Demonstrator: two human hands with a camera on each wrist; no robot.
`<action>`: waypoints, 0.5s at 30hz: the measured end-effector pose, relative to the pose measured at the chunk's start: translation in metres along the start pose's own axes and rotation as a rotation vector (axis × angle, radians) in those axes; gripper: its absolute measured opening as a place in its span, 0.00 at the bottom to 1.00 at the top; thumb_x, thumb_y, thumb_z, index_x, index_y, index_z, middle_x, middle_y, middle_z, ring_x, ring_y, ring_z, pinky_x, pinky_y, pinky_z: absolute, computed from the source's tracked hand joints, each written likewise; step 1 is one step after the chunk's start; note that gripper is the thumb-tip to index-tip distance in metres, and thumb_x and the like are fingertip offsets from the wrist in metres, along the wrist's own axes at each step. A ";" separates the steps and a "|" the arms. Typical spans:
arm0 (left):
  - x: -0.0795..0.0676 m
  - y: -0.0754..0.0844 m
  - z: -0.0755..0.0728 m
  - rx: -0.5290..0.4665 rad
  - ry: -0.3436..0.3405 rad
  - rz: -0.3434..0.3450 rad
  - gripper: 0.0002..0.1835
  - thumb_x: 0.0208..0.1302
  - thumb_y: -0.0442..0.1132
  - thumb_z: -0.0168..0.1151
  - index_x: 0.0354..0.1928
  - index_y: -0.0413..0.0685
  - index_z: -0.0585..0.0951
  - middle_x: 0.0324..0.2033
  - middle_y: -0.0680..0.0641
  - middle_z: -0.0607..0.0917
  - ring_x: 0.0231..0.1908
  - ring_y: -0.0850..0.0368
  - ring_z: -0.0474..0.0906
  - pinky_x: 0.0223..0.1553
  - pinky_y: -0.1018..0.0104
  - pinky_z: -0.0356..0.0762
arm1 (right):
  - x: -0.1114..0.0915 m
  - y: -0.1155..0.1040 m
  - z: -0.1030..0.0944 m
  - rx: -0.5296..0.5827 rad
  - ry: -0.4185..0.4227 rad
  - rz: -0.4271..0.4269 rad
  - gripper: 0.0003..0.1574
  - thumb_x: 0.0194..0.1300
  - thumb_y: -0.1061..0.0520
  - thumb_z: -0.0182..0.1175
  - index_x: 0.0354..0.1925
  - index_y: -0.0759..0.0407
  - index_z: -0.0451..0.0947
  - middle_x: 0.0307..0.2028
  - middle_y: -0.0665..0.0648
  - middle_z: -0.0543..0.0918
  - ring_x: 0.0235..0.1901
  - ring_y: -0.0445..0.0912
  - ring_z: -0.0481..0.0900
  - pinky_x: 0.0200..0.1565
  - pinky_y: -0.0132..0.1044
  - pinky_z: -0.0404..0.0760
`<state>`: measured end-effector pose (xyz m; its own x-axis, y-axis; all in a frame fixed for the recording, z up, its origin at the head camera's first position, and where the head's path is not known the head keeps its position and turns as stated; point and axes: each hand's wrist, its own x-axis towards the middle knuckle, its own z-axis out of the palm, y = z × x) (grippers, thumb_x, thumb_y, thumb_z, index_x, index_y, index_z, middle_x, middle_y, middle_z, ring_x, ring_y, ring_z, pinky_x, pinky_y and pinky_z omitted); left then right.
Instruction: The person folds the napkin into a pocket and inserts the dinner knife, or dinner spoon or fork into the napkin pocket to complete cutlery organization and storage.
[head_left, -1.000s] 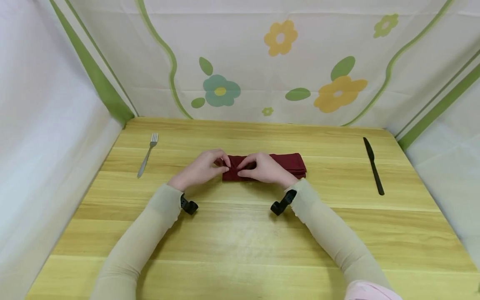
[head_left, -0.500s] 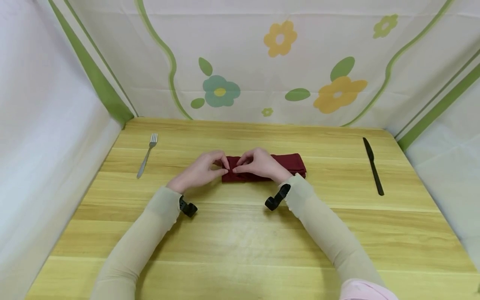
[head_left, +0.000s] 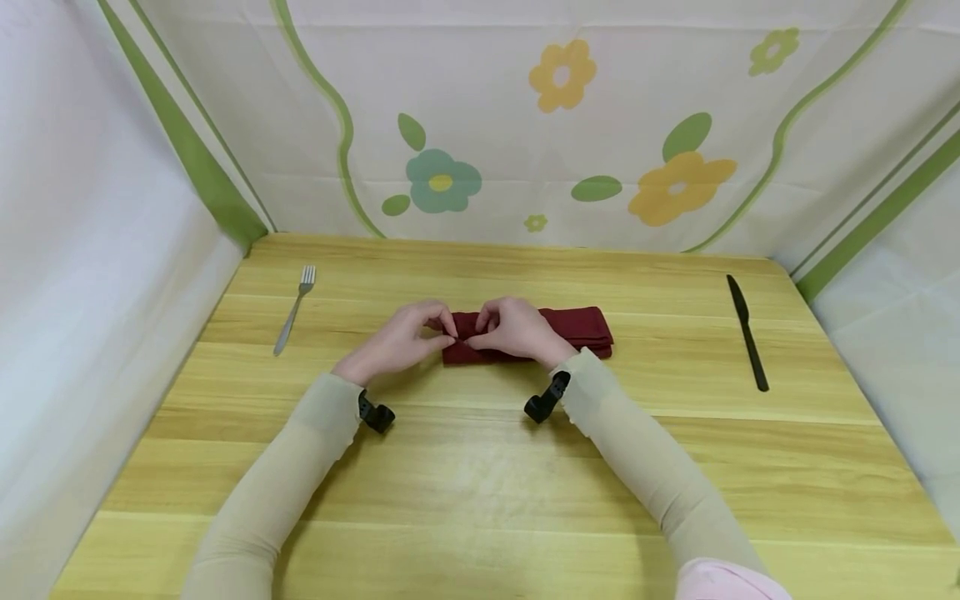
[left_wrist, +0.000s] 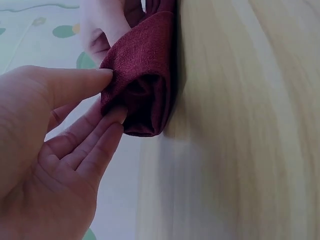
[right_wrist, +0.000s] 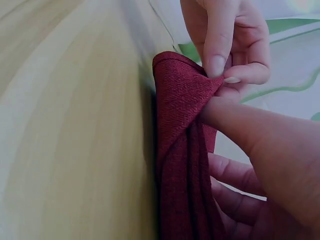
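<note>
A dark red cloth napkin (head_left: 577, 325), folded into a long layered strip, lies across the far half of the table. At its left end my left hand (head_left: 401, 340) pinches the upper edge between thumb and fingertips. Just to the right, my right hand (head_left: 513, 327) holds the strip, thumb on the near side and fingers behind it. In the right wrist view the right thumb (right_wrist: 230, 117) goes in under a slanting flap of the napkin (right_wrist: 180, 95). Seen from the left wrist, the end of the napkin (left_wrist: 137, 52) is a rolled, hollow fold.
A silver fork (head_left: 295, 310) lies on the left of the wooden table (head_left: 480, 483), tines away from me. Over on the right is a black table knife (head_left: 747, 332). A white curtain (head_left: 487, 100) with flower prints closes off the back and sides.
My right hand has shifted left along the napkin, closer to the left hand. A slanting fold now shows between the two hands; the left hand has hardly moved.
</note>
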<state>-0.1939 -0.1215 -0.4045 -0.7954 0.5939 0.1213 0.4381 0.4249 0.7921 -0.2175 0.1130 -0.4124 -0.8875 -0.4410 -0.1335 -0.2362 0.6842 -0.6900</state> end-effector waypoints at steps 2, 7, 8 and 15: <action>0.001 0.000 0.001 0.016 0.000 -0.011 0.05 0.68 0.29 0.67 0.39 0.48 0.82 0.43 0.51 0.82 0.48 0.54 0.80 0.54 0.55 0.77 | 0.000 -0.001 -0.001 -0.010 -0.004 0.002 0.17 0.57 0.44 0.76 0.36 0.52 0.82 0.27 0.52 0.82 0.26 0.46 0.78 0.31 0.40 0.78; 0.005 -0.001 0.003 0.031 0.010 -0.056 0.06 0.67 0.31 0.69 0.43 0.47 0.83 0.44 0.50 0.83 0.47 0.54 0.79 0.54 0.56 0.77 | -0.002 -0.004 -0.002 -0.054 0.001 -0.003 0.19 0.56 0.42 0.76 0.37 0.51 0.81 0.27 0.51 0.81 0.26 0.46 0.78 0.30 0.41 0.77; 0.005 -0.001 0.003 0.023 0.016 -0.066 0.07 0.67 0.30 0.69 0.44 0.46 0.83 0.44 0.50 0.83 0.47 0.54 0.79 0.53 0.56 0.77 | -0.002 -0.004 -0.002 -0.052 -0.002 -0.004 0.20 0.56 0.42 0.76 0.38 0.51 0.81 0.27 0.52 0.81 0.26 0.46 0.77 0.30 0.41 0.77; 0.005 -0.003 0.003 -0.006 0.057 -0.062 0.08 0.69 0.27 0.65 0.47 0.42 0.82 0.43 0.48 0.84 0.45 0.54 0.80 0.51 0.58 0.78 | -0.001 -0.002 0.000 -0.025 -0.015 0.008 0.23 0.56 0.40 0.77 0.40 0.51 0.81 0.30 0.52 0.81 0.27 0.47 0.77 0.32 0.40 0.77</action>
<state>-0.1984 -0.1182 -0.4081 -0.8435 0.5266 0.1056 0.3850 0.4558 0.8025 -0.2167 0.1120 -0.4108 -0.8834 -0.4440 -0.1499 -0.2391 0.7021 -0.6707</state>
